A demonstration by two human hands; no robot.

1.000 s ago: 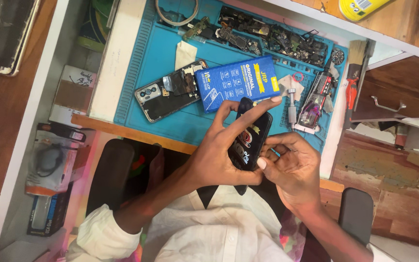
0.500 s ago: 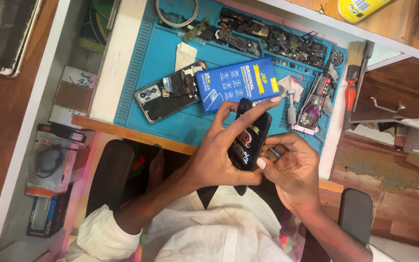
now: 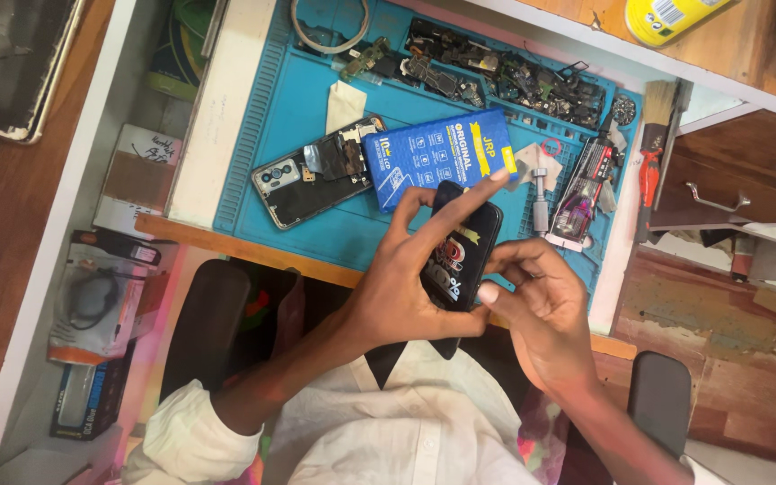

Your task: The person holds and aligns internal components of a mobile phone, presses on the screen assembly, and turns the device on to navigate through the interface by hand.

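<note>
While both hands work close to the chest, the left hand (image 3: 406, 296) grasps a black phone (image 3: 462, 247) from the side, its forefinger stretched up along the glass, and the right hand (image 3: 545, 310) closes on the phone's lower right edge with thumb and fingertips pinched there. The phone sits in the air just over the near edge of the bench, screen up and lit with a coloured picture, so it looks assembled and switched on; judging from that, the handling is well along, though what the right fingers press or pick at is too small to tell. Just beyond lies a blue mat (image 3: 262, 117), and on it a blue box (image 3: 437, 157) partly behind the raised forefinger. Beside the box, to the left, an opened phone (image 3: 312, 180) lies with its insides bare, apparently not put back together. Farther off, a row of loose parts (image 3: 496, 76) runs along the mat's far rim, with a wire ring (image 3: 330, 27) at its left end. To the right stand small tools, a tube (image 3: 578, 193) and a brush (image 3: 657, 112). The box and the opened phone crowd the mat nearest the hands.
</note>
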